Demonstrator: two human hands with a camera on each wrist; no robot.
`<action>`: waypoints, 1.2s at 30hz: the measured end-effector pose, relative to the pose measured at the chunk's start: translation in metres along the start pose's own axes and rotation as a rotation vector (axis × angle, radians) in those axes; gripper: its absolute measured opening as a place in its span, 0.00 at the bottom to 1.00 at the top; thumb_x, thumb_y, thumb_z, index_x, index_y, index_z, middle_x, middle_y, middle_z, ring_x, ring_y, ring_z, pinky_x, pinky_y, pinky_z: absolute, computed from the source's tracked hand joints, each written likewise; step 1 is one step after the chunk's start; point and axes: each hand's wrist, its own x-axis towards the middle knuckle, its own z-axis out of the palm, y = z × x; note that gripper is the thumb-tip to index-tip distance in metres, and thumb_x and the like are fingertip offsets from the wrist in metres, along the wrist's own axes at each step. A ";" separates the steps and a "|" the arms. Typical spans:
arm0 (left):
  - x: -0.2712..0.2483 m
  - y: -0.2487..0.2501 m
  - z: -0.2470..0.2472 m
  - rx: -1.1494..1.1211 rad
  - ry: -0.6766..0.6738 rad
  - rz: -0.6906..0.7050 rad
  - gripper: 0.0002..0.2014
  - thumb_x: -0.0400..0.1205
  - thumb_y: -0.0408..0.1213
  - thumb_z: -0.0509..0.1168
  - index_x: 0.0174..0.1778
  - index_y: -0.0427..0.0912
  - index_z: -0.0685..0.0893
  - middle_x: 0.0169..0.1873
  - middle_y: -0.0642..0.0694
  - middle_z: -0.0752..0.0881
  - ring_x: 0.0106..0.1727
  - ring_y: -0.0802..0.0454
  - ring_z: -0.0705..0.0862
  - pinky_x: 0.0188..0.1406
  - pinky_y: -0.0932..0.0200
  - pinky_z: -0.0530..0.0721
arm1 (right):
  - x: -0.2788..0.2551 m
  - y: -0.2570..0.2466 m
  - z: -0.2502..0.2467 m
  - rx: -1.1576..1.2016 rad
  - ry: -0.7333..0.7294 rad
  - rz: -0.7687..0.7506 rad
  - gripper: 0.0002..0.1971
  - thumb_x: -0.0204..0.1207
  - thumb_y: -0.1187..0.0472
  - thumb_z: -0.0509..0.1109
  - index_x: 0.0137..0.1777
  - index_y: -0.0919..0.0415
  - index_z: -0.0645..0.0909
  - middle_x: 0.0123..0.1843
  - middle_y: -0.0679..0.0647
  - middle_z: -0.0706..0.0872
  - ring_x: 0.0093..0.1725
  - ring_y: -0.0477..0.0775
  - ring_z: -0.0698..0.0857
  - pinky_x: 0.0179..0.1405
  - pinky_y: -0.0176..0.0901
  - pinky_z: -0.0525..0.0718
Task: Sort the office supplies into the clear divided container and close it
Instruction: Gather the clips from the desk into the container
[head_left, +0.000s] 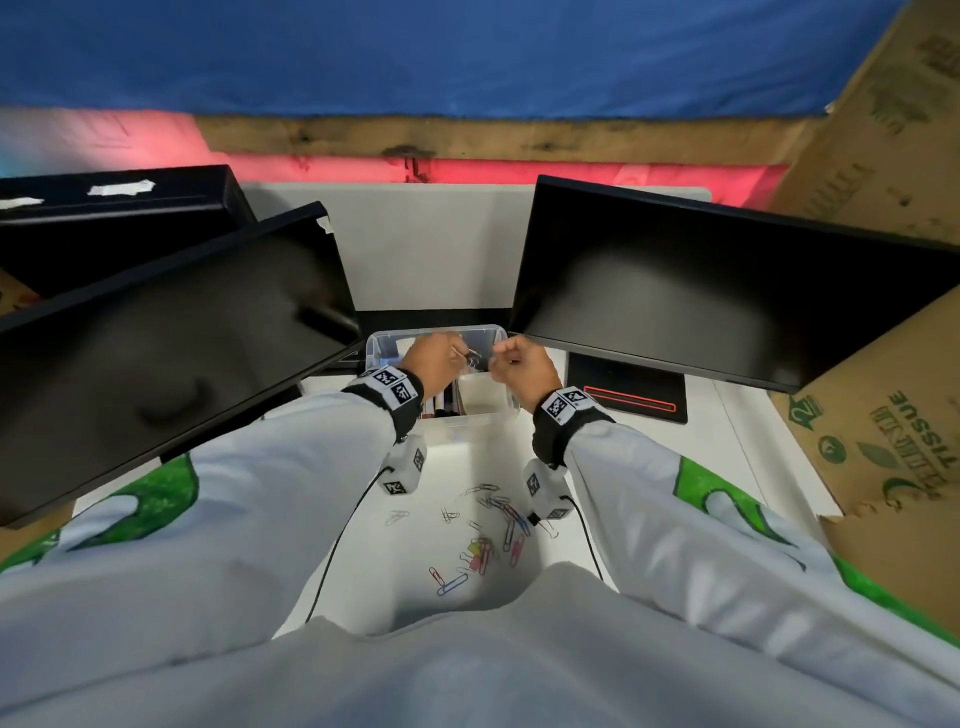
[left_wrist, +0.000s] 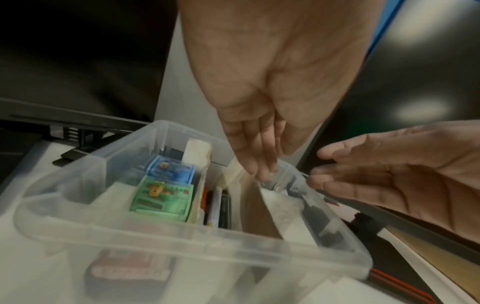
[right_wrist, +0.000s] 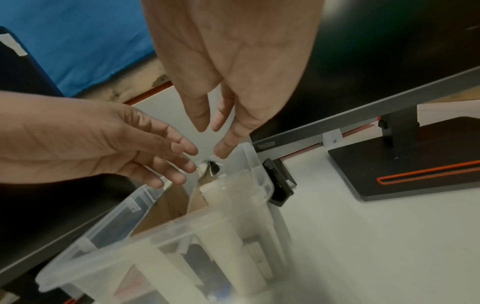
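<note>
Both hands, the left hand (head_left: 434, 358) and the right hand (head_left: 521, 364), are held with relaxed fingers, grasping nothing, over the container (head_left: 383, 347); the paper clips (head_left: 483, 540) are seen behind the wrists, nearer the body.

Clear container (head_left: 382, 343), multicoloured paper clips (head_left: 485, 540), black monitors (head_left: 701, 280), white table (head_left: 467, 457), blue cloth (head_left: 415, 52)

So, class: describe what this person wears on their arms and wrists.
Both arms wear white sleeves with green patches. Each wrist carries a black band topped with white blocks printed with black square markers; a white camera cube hangs beneath, trailing a thin black cable. The hands are bare.
</note>
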 end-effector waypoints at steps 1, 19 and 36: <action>-0.003 0.000 0.002 0.020 -0.034 0.016 0.12 0.83 0.33 0.60 0.56 0.43 0.86 0.46 0.48 0.86 0.43 0.52 0.83 0.47 0.61 0.81 | -0.004 0.003 -0.002 0.000 -0.007 -0.007 0.07 0.76 0.66 0.69 0.46 0.52 0.81 0.45 0.55 0.87 0.49 0.62 0.89 0.56 0.55 0.89; -0.088 -0.056 0.038 0.372 -0.643 0.178 0.08 0.84 0.39 0.59 0.48 0.46 0.84 0.40 0.47 0.88 0.41 0.49 0.85 0.46 0.56 0.82 | -0.108 0.151 -0.020 -0.967 -0.488 0.072 0.22 0.79 0.52 0.68 0.68 0.61 0.71 0.65 0.61 0.74 0.56 0.66 0.85 0.54 0.54 0.83; -0.112 -0.114 0.080 0.799 -0.579 0.032 0.32 0.80 0.34 0.70 0.76 0.38 0.62 0.67 0.33 0.70 0.57 0.34 0.84 0.48 0.48 0.81 | -0.107 0.161 -0.014 -1.000 -0.293 0.160 0.24 0.79 0.62 0.66 0.73 0.62 0.64 0.69 0.65 0.67 0.61 0.70 0.78 0.53 0.59 0.83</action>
